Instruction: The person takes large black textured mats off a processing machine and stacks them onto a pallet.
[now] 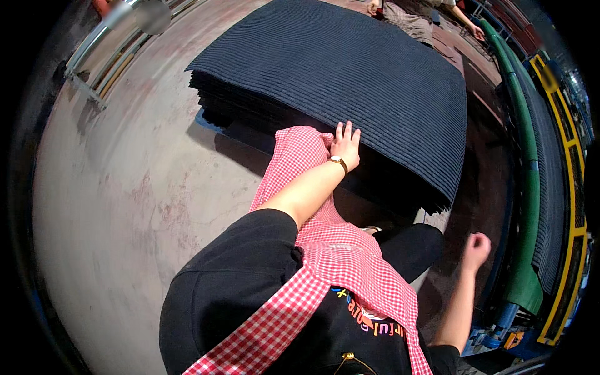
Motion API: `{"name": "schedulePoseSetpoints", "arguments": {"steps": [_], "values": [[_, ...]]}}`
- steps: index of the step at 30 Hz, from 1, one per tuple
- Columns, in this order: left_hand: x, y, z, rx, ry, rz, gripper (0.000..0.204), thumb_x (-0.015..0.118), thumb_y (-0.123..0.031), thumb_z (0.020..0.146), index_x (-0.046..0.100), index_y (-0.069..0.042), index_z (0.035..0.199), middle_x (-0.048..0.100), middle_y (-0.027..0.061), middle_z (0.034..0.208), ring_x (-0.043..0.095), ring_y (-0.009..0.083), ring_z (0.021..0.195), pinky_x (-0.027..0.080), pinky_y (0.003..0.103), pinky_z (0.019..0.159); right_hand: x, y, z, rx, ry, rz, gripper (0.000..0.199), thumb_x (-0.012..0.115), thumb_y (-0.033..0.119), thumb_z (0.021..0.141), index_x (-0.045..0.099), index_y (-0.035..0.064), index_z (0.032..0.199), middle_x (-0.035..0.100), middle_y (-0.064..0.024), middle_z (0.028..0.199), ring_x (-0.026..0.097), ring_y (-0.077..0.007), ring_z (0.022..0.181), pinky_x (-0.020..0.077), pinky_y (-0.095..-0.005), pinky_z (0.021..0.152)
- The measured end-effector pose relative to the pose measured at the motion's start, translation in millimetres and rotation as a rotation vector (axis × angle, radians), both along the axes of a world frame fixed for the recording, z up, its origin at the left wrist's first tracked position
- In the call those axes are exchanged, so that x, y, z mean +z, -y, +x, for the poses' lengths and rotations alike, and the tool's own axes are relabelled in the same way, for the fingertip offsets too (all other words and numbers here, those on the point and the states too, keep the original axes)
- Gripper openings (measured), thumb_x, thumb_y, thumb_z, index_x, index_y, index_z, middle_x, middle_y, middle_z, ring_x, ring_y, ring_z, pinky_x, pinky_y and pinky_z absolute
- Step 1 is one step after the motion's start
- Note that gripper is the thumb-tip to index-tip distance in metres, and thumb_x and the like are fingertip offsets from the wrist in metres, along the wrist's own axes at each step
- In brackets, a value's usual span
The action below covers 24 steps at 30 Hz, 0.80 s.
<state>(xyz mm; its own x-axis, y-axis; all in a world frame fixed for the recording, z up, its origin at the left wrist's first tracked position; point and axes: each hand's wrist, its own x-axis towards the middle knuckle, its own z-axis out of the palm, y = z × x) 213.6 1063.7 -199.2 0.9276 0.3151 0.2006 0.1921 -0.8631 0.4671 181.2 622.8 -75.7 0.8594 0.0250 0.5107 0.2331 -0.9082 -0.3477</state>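
Note:
A tall stack of dark blue-black ribbed sheets (337, 69) lies in front of me, its layered edges showing on the near side. My left hand (346, 149), with a watch at the wrist, reaches to the near edge of the stack. Its fingers are stretched out and rest against the top sheet's edge, close to my red checked apron (297, 156). Off to the right of the stack, my right hand (477, 250) hangs in the air with its fingers curled in. I see nothing in it, and it is slightly blurred.
Along the right runs a conveyor with a green belt edge (528, 156), another ribbed dark sheet (549, 206) and a yellow frame (572, 187). A co-worker (409, 19) stands beyond the stack, one hand near the conveyor. At the far left is a metal rail frame (103, 62).

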Motion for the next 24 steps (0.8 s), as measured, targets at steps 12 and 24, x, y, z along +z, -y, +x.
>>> {"name": "schedulePoseSetpoints", "arguments": {"steps": [12, 24], "values": [[5.3, -4.1, 7.5, -0.070, -0.061, 0.259, 0.067, 0.056, -0.016, 0.061, 0.035, -0.001, 0.123, 0.026, 0.0224, 0.131, 0.017, 0.0375, 0.124, 0.008, 0.046, 0.103, 171.5, 61.7, -15.0, -0.322, -0.142, -0.814, 0.109, 0.081, 0.019, 0.041, 0.022, 0.0140, 0.132, 0.027, -0.0152, 0.133, 0.025, -0.0310, 0.123, 0.0237, -0.0404, 0.100], [-10.5, -4.2, 14.8, -0.137, 0.001, 0.369, 0.069, 0.059, -0.015, 0.060, 0.034, 0.004, 0.121, 0.029, 0.0225, 0.128, 0.017, 0.0389, 0.123, 0.011, 0.047, 0.103, 170.1, 100.0, -2.6, -0.308, -0.211, -1.012, 0.083, 0.068, 0.024, 0.066, 0.020, 0.0214, 0.133, 0.022, -0.0070, 0.137, 0.020, -0.0243, 0.127, 0.0179, -0.0390, 0.103]]}}
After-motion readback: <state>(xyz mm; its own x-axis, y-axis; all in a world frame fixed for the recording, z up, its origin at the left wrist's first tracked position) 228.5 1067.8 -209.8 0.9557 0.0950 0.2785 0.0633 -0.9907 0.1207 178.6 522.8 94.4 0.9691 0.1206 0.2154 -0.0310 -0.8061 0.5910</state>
